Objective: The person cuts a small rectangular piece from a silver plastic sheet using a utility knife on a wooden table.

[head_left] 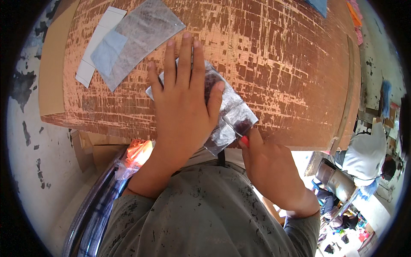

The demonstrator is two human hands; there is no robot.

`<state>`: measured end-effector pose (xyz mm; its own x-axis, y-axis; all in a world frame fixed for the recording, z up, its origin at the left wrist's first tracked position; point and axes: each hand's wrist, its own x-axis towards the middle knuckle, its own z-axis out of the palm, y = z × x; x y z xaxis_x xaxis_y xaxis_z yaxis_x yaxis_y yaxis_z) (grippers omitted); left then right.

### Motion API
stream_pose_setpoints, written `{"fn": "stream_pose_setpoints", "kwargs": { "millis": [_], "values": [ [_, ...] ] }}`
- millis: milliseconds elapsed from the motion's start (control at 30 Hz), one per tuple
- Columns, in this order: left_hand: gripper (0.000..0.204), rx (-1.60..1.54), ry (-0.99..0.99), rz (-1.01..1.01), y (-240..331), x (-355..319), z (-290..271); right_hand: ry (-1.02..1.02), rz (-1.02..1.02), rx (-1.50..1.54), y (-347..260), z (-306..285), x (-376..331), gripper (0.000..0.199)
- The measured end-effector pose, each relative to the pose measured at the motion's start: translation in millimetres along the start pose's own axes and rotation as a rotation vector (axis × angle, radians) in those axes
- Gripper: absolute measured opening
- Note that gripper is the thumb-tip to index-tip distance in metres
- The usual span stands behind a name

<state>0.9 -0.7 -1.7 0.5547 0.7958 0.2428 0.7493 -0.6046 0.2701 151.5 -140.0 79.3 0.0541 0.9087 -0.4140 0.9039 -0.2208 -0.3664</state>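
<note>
My left hand [184,98] lies flat with its fingers stretched out, pressing on a shiny, creased, silvery-clear plastic sheet [233,109] at the table's near edge. Much of that sheet is hidden under the palm. At its near right corner, my right hand [272,165] is closed round a small red-handled tool [244,141]. A thin metal shaft or blade reaches from the red handle onto the plastic; its exact kind cannot be made out. The sheet's near corner hangs over the table edge by my waist.
The worn brown tabletop [278,64] is heavily scored. At the far left lie a translucent sheet [147,34], a white strip [92,51] and a brown board [53,64]. Rolled plastic [92,214] stands left of me. Another person [364,154] sits at the right.
</note>
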Motion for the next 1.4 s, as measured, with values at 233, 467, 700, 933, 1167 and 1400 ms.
{"fn": "stream_pose_setpoints", "kwargs": {
  "millis": [233,467,700,933,1167,1400],
  "values": [
    [0.069,-0.037,-0.007,0.008,-2,-1,1,-0.015,0.011,-0.019,1,2,-6,0.019],
    [0.069,-0.019,-0.001,0.013,-1,-1,-1,-0.073,0.049,-0.008,3,4,-13,0.020],
    [0.070,-0.039,0.008,0.019,-3,-1,0,-0.059,0.084,0.010,6,7,-21,0.022],
    [0.072,-0.062,0.003,0.029,-4,-1,1,-0.020,0.068,-0.017,4,9,-21,0.027],
    [0.073,-0.068,-0.019,0.017,-1,0,-3,-0.063,0.090,0.007,7,-1,-24,0.027],
    [0.075,-0.050,-0.027,0.014,0,-1,-3,0.016,0.111,0.101,4,-11,-29,0.020]
  ]
}}
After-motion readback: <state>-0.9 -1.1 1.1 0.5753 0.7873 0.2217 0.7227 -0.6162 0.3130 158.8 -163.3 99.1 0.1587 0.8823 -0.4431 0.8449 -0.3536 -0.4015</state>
